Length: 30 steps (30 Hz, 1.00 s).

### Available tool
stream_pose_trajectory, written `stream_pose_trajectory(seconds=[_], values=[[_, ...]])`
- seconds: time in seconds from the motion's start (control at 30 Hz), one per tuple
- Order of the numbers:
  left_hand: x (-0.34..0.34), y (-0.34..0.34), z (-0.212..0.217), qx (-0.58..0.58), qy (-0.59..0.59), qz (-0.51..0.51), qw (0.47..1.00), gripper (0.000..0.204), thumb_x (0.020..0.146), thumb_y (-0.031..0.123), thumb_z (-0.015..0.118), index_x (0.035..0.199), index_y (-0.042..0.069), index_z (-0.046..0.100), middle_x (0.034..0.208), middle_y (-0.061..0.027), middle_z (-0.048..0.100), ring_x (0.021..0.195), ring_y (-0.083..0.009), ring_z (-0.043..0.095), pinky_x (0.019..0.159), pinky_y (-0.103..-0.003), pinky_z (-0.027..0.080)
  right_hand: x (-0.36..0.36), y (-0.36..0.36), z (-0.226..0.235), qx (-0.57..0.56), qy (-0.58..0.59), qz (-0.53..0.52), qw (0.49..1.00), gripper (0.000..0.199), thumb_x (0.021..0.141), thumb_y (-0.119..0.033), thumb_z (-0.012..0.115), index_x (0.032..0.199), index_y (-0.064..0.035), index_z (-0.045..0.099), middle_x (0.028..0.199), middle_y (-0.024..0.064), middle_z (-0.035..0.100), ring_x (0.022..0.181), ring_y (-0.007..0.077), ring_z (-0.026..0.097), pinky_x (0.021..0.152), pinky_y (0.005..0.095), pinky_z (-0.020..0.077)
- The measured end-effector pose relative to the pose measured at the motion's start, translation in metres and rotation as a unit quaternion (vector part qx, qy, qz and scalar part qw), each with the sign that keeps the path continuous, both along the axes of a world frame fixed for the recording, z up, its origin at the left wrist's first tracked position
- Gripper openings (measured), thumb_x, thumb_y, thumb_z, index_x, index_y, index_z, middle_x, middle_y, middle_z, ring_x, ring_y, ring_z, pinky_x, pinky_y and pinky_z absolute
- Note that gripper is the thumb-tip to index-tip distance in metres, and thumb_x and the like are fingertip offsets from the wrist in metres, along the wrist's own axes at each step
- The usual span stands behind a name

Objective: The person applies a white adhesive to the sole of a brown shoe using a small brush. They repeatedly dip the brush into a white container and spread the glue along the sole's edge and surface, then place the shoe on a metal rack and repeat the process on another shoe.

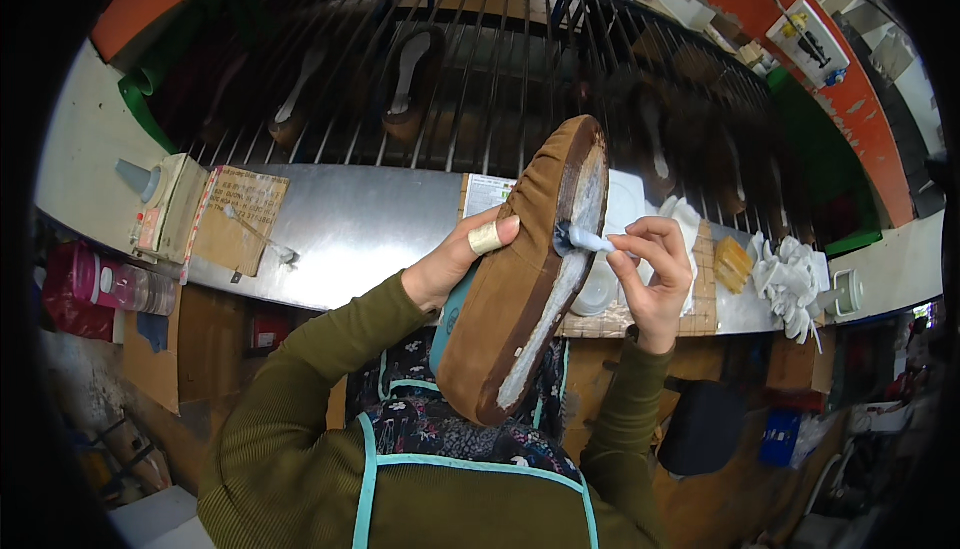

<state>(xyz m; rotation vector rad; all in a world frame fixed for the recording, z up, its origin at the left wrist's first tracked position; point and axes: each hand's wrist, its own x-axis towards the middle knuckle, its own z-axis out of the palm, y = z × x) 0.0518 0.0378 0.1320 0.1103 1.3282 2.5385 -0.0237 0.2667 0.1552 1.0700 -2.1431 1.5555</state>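
Note:
A brown suede shoe [495, 314] is tilted up in front of me, its underside facing right with a pale whitish strip down the middle of the sole. My left hand [452, 264] is closed round its left side, and a pale wrap circles the thumb. Between the fingertips of my right hand [657, 284] is a small brush [590, 240] with a whitish-blue end. That end touches the dark middle of the sole. Part of a teal thing [455, 319] shows behind the shoe below my left hand. A white round dish [597, 294] lies partly hidden between shoe and right hand.
Beyond the metal bench [330, 239], a rack of metal rods [480, 79] holds several shoes, soles up. White gloves [787, 279] and a yellow block [733, 264] lie at right. On the left are a cardboard piece [243, 219] and another brush [265, 234].

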Motion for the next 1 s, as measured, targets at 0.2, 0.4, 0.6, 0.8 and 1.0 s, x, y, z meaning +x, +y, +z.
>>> stream_pose_trajectory(seconds=[0.2, 0.4, 0.6, 0.8, 1.0], values=[[0.009, 0.009, -0.017, 0.051, -0.044, 0.007, 0.998, 0.078, 0.086, 0.056, 0.058, 0.139, 0.003, 0.036, 0.130, -0.0157, 0.052, 0.116, -0.0234, 0.055, 0.100, -0.037, 0.045, 0.012, 0.000, -0.009, -0.046, -0.064, -0.043, 0.996, 0.013, 0.078, -0.001, 0.072, 0.091, 0.0014, 0.071, 0.094, 0.0069, 0.057, 0.077, 0.0109, 0.055, 0.064, 0.0230, 0.0458], [0.020, 0.013, -0.027, 0.044, -0.030, 0.077, 0.996, 0.076, 0.088, 0.055, 0.056, 0.138, 0.002, 0.036, 0.129, -0.0158, 0.052, 0.115, -0.0240, 0.055, 0.100, -0.038, 0.045, 0.060, 0.002, -0.031, -0.058, -0.198, -0.049, 0.977, 0.013, 0.080, -0.002, 0.070, 0.092, 0.0025, 0.071, 0.092, 0.0061, 0.056, 0.082, 0.0127, 0.055, 0.068, 0.0227, 0.0450], [0.028, 0.009, -0.032, 0.008, -0.019, 0.133, 0.991, 0.070, 0.089, 0.052, 0.055, 0.133, -0.002, 0.041, 0.125, -0.0149, 0.055, 0.109, -0.0219, 0.058, 0.096, -0.036, 0.048, 0.084, -0.019, -0.043, -0.062, -0.176, -0.123, 0.975, 0.014, 0.081, -0.003, 0.071, 0.094, 0.0008, 0.071, 0.093, 0.0050, 0.055, 0.077, 0.0101, 0.053, 0.063, 0.0212, 0.0439], [0.033, 0.000, -0.035, 0.054, -0.004, 0.117, 0.992, 0.058, 0.092, 0.032, 0.060, 0.135, -0.001, 0.038, 0.126, -0.0118, 0.053, 0.113, -0.0178, 0.055, 0.097, -0.031, 0.046, 0.070, -0.034, -0.033, -0.015, -0.077, -0.159, 0.984, 0.013, 0.081, -0.004, 0.071, 0.094, -0.0008, 0.071, 0.093, 0.0055, 0.055, 0.073, 0.0098, 0.052, 0.060, 0.0212, 0.0438], [0.034, -0.005, -0.029, 0.032, 0.015, 0.114, 0.993, 0.059, 0.091, 0.031, 0.060, 0.136, -0.001, 0.038, 0.126, -0.0113, 0.053, 0.115, -0.0183, 0.053, 0.098, -0.031, 0.044, 0.051, -0.040, -0.027, -0.033, -0.015, -0.127, 0.991, 0.013, 0.080, -0.003, 0.072, 0.093, -0.0008, 0.071, 0.092, 0.0052, 0.055, 0.072, 0.0098, 0.052, 0.058, 0.0219, 0.0429]])
